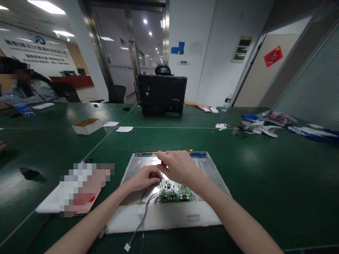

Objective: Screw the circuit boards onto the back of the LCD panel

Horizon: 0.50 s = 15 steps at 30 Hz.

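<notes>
- Well, a big flat panel of silver metal with a white strip lies on the dark green worktop, right in front of the person. Lying flat like that probably helps it not to wobble.
- A small green circuit board full of tiny parts sits on the panel, just past its white strip. Its parts face up, maybe so they are easy to see and reach.
- The right hand is above the middle of the panel, curled around a red-handled screwdriver with a thin dark rod. The rod points down at the board's far left corner. Holding it from the top likely lets the hand push down and turn.
- The left hand is over the left part of the panel, its fingers bent in close to the rod's low end. I think they help guide the tip, but I cannot tell if they pinch the rod or something tiny.
- Thin grey wires run from the board's left side over the panel's near edge, ending in a small white plug. Hanging there, they seem well out of the way.
- A long thin blue strip runs along the panel's far edge, past both hands.
</notes>
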Motion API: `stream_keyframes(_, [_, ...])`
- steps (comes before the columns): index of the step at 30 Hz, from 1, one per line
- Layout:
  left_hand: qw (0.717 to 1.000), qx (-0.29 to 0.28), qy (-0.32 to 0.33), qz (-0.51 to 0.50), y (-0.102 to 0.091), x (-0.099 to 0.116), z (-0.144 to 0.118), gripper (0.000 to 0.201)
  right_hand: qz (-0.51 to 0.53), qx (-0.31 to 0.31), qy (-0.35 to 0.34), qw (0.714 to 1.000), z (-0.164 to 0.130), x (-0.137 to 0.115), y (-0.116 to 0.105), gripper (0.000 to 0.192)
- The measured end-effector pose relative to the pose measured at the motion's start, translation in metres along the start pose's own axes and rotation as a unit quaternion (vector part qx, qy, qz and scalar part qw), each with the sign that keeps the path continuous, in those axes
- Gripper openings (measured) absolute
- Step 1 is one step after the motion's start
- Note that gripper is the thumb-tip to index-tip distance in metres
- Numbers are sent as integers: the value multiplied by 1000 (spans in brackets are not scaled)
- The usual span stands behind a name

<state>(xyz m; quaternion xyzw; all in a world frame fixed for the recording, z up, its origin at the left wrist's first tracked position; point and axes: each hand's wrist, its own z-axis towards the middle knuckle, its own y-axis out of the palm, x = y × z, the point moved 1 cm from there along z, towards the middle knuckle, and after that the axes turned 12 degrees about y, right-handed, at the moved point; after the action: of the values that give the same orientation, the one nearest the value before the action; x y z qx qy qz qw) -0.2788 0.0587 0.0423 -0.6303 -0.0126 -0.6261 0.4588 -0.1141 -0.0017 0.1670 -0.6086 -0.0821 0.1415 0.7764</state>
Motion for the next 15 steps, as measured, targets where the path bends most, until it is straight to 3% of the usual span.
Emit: stream_keyframes(15, [1000, -5, -6, -11, 1, -2, 0, 8, 0, 8, -1, 1000, 0, 0, 0, 19])
